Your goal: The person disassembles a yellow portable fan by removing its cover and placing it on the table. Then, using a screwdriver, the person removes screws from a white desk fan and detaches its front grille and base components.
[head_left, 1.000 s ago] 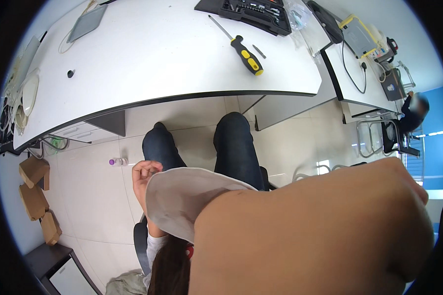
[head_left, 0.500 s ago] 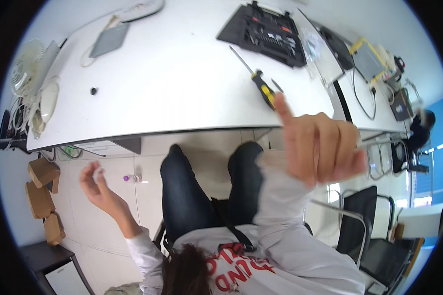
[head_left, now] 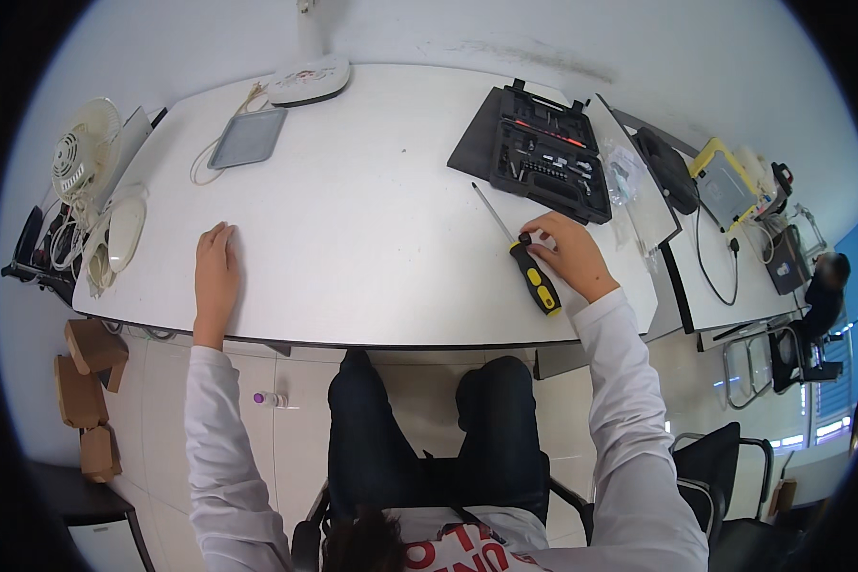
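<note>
1 black-and-yellow screwdriver [head_left: 536, 277] lies on the white table [head_left: 372, 276] before me, its shaft angled away to the left. My right hand [head_left: 572, 255] curls beside it, fingertips at the dark collar; whether they grip anything I can't tell. My left hand [head_left: 217, 276] rests on the tabletop, fingers bent, any hold hidden. Beyond the screwdriver sits an open black tool case [head_left: 555, 170].
</note>
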Demonstrator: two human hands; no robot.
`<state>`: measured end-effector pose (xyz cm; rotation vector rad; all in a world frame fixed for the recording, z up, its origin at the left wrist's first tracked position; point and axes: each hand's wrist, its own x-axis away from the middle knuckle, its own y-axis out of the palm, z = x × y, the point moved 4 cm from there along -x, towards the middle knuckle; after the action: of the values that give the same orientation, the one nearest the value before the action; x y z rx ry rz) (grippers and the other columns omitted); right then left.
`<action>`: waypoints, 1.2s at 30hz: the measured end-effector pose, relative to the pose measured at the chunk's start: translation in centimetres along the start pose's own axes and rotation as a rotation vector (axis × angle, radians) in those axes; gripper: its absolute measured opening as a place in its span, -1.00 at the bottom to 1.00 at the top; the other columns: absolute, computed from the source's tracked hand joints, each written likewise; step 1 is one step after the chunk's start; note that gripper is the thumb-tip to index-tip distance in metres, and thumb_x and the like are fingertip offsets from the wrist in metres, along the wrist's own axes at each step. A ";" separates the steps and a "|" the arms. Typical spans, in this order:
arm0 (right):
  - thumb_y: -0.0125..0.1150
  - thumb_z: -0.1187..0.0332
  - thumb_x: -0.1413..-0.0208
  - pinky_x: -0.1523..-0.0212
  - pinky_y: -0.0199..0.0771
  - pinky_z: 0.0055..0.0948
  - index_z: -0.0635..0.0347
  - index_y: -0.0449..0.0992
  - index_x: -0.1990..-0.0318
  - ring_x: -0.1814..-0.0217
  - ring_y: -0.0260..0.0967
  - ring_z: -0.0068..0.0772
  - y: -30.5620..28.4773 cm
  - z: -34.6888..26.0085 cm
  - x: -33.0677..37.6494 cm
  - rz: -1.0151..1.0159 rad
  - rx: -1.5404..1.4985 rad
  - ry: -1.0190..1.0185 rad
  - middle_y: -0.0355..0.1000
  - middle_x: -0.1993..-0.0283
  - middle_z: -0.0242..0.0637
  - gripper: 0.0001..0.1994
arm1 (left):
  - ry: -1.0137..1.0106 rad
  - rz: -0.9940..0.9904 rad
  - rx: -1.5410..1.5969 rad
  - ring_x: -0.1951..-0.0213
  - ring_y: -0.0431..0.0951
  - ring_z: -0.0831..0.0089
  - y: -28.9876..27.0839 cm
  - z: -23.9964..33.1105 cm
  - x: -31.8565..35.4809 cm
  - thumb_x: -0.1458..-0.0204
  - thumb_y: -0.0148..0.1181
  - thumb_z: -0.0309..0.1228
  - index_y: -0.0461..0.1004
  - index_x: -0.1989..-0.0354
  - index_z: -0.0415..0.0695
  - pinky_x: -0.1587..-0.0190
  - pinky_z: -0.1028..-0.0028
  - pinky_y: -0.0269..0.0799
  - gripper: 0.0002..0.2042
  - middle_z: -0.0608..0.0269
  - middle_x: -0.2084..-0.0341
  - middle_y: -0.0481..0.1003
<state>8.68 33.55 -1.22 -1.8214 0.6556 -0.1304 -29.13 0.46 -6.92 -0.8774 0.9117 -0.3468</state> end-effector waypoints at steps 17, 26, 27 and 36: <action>0.26 0.48 -0.07 0.25 0.40 -0.66 0.18 0.46 0.03 0.20 0.45 -0.64 -2.2 -0.3 1.1 0.127 -0.735 0.138 0.49 0.15 -0.32 -0.71 | -0.270 -0.388 1.256 0.20 0.56 0.48 0.0 16.9 -1.4 -0.15 0.17 -0.28 0.48 0.05 -0.23 0.07 0.54 0.43 -0.70 0.20 0.23 0.56; 0.18 0.46 -0.13 0.30 0.32 -0.68 0.21 0.38 -0.05 0.28 0.39 -0.64 -1.0 -7.0 1.4 -0.044 -1.147 0.186 0.49 0.08 -0.35 -0.68 | -0.770 -0.680 2.048 0.03 0.51 0.36 3.8 28.8 0.6 -0.22 0.05 -0.37 0.41 0.05 -0.29 -0.09 0.46 0.45 -0.76 0.08 0.11 0.50; 0.18 0.46 -0.13 0.30 0.32 -0.67 0.21 0.39 -0.05 0.28 0.39 -0.64 -0.7 -7.5 1.5 -0.049 -1.184 0.162 0.48 0.08 -0.35 -0.68 | -0.826 -0.664 2.074 0.03 0.51 0.36 4.0 29.2 0.7 -0.22 0.04 -0.38 0.42 0.07 -0.29 -0.09 0.47 0.46 -0.77 0.08 0.12 0.50; 0.22 0.45 -0.11 0.28 0.32 -0.61 0.20 0.44 -0.02 0.28 0.38 -0.63 0.9 -8.7 2.0 -0.083 -1.109 0.107 0.44 0.17 -0.44 -0.70 | -1.030 -0.616 2.020 0.18 0.44 0.40 4.5 28.6 2.3 -0.23 -0.10 -0.46 0.36 0.11 -0.30 0.01 0.42 0.46 -0.82 0.13 0.25 0.41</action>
<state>6.57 25.05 0.55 -2.9211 0.8003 0.1154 -5.24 16.44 -2.93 0.6605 -0.8346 -0.9251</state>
